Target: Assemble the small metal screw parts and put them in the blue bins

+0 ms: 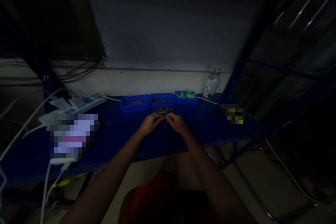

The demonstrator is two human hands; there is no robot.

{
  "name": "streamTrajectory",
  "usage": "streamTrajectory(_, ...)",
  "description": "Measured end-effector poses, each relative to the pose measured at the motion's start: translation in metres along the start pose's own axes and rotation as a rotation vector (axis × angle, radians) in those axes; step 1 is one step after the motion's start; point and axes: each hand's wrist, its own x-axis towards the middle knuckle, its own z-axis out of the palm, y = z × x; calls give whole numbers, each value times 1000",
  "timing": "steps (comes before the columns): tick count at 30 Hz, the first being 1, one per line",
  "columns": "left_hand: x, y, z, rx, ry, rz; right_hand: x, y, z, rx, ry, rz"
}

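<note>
Both of my hands meet over the blue table, just in front of a small pile of metal parts. My left hand has its fingers curled and pinched toward the right. My right hand is pinched too, its fingertips nearly touching those of the left. Whatever they hold is too small and dark to name. Behind the pile stand three blue bins: the left bin and the middle bin hold small metal pieces, the right bin holds green pieces.
A plastic bottle stands by the wall at the back right. A white power strip with cables lies at the back left, near a blurred object. Dark shelving frames rise on the right. The scene is very dim.
</note>
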Motion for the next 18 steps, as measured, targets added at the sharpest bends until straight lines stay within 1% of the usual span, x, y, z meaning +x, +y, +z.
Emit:
streamTrajectory(5, -1, 0, 0, -16, 4, -27, 0, 1, 1, 18, -17, 24)
streamTrajectory(9, -1, 0, 0, -13, 21, -94, 0, 1, 0, 51, 26, 13)
streamTrajectory(11, -1, 0, 0, -11, 33, -106, 0, 2, -1, 68, 41, 6)
streamTrajectory(14, -1, 3, -1, -29, 70, -83, 0, 4, 0, 68, 20, 15)
streamTrajectory(18, -2, 8, -4, -74, 83, -18, 0, 5, 2, 5, -72, 7)
